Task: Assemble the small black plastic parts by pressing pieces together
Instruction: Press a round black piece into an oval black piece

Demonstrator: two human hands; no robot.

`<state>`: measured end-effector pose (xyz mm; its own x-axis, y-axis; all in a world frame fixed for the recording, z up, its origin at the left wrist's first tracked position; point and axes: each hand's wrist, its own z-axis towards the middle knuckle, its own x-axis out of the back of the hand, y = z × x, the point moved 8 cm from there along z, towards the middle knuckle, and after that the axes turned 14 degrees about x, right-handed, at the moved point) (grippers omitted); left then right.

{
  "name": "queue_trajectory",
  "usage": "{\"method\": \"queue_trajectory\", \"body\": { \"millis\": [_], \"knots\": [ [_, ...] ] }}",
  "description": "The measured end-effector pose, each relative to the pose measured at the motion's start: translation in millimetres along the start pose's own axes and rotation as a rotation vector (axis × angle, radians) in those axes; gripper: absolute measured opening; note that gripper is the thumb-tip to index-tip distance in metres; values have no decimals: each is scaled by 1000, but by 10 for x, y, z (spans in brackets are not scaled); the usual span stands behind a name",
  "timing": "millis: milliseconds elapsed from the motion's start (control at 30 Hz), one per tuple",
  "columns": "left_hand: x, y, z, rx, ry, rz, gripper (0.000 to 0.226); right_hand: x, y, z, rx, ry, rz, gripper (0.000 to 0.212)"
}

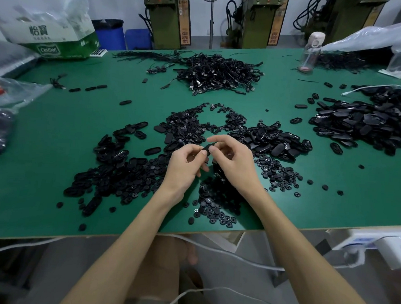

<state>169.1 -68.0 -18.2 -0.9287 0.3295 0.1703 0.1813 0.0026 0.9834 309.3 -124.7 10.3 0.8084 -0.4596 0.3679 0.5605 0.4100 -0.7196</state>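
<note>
Above the middle of the green table (pixel 56 144), my left hand (pixel 184 169) and my right hand (pixel 233 163) meet around one small black oval plastic part (pixel 207 149). Thumbs and fingertips of both hands pinch it from either side. Below and around the hands lie heaps of small black round pieces (pixel 218 199) and oval shells (pixel 119 166). More oval shells are piled just right of the hands (pixel 274 141).
A big pile of black oval parts (pixel 368 123) lies at the right. A tangle of black cables (pixel 220 71) sits at the back centre. A clear bottle (pixel 310 53), a cardboard box (pixel 54 37) and plastic bags line the far edge. White cords hang below the near edge.
</note>
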Motion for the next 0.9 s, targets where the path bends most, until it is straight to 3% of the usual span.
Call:
{"method": "queue_trajectory", "body": {
  "millis": [133, 700, 900],
  "knots": [
    [-18, 27, -36, -6, -18, 9, 12, 21, 59, -3, -34, 11, 19, 10],
    [-14, 84, -48, -45, 44, 117, 6, -39, 19, -24, -35, -40, 166, 11],
    [-10, 104, -56, -56, -23, 5, 6, 44, 23, -20, -22, 46, 206, 17]
  ]
}}
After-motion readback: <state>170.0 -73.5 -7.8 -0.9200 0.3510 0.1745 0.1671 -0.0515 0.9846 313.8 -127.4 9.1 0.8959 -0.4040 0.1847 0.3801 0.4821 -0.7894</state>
